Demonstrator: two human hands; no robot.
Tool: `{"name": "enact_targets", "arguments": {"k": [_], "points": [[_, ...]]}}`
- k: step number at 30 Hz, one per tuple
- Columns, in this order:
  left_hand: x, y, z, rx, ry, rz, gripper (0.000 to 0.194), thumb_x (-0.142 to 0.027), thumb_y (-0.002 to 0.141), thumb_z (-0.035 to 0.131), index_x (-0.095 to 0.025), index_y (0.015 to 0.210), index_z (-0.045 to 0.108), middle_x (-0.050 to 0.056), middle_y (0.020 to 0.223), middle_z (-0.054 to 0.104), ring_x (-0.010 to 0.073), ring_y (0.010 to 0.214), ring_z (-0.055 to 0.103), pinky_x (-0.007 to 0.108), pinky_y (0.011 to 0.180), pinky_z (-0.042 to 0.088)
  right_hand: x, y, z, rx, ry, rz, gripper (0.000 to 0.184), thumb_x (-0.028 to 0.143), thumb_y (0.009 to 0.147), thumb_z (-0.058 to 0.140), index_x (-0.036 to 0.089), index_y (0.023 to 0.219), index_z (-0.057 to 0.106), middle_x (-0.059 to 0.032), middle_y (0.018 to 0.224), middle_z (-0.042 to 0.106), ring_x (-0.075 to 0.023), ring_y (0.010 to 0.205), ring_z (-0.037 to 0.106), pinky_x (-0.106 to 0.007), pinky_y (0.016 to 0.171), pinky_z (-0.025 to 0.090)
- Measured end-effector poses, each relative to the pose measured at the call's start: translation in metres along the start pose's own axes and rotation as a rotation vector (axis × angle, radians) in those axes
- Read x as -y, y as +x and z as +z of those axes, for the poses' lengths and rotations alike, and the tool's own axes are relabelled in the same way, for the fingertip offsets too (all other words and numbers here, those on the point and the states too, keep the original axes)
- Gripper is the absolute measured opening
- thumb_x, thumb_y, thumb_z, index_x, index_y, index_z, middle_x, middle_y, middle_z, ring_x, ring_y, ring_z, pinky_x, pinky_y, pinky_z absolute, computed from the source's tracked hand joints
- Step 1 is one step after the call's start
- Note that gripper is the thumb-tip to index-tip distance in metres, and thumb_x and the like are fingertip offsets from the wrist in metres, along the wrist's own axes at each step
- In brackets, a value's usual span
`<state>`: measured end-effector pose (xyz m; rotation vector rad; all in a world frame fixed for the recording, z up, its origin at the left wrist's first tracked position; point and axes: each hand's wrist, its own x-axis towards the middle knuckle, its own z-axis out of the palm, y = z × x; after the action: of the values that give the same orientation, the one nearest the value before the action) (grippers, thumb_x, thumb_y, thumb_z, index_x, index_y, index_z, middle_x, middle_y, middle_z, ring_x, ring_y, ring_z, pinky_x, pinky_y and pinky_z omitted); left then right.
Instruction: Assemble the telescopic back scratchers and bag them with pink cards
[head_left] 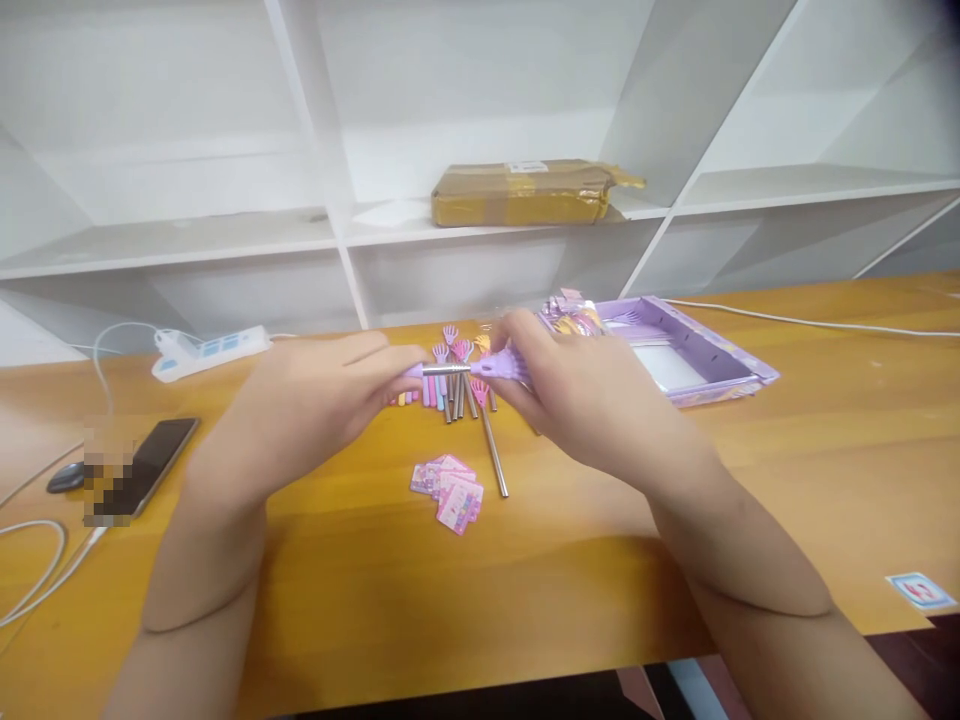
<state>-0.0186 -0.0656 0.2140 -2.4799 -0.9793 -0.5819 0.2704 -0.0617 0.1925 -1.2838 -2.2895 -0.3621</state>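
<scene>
Between my two hands is a purple back scratcher (447,370) with a short stretch of metal rod showing. My left hand (330,390) is closed around its handle end. My right hand (577,390) pinches the purple hand-shaped head. Below and behind it lie several more back scratchers (457,400) with pink, purple and yellow heads, metal rods and coloured handles. One pink-headed scratcher rod (495,455) points toward me. A small fanned pile of pink printed cards (454,490) sits on the table in front of them.
At the right stands a purple open box (712,345), with plastic-wrapped pieces (570,312) by its left side. A phone (161,465), a black mouse (66,478), cables and a white power strip (210,352) lie left. A taped carton (525,195) rests on the shelf; a sticker (921,590) is front right.
</scene>
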Motion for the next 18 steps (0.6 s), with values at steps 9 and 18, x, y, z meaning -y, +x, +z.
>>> {"name": "enact_targets", "arguments": {"k": [9, 18], "points": [[0.001, 0.008, 0.007, 0.165, -0.176, -0.011, 0.027, -0.031, 0.114, 0.047, -0.026, 0.125, 0.071, 0.005, 0.099, 0.076, 0.02, 0.079, 0.069, 0.033, 0.065, 0.046, -0.016, 0.005, 0.006, -0.033, 0.027, -0.278, 0.031, 0.025, 0.116, 0.046, 0.023, 0.129, 0.074, -0.0114, 0.114, 0.069, -0.0185, 0.083, 0.059, -0.032, 0.067, 0.033], [0.032, 0.03, 0.04, 0.276, -0.305, -0.044, 0.032, -0.041, 0.113, 0.047, -0.027, 0.094, 0.068, 0.001, 0.084, 0.074, 0.0193, 0.067, 0.064, 0.032, 0.061, 0.041, -0.031, 0.025, 0.034, 0.012, 0.074, -0.311, 0.037, 0.024, 0.115, 0.043, 0.018, 0.099, 0.075, -0.0081, 0.095, 0.068, -0.0181, 0.08, 0.056, -0.033, 0.071, 0.034]]}}
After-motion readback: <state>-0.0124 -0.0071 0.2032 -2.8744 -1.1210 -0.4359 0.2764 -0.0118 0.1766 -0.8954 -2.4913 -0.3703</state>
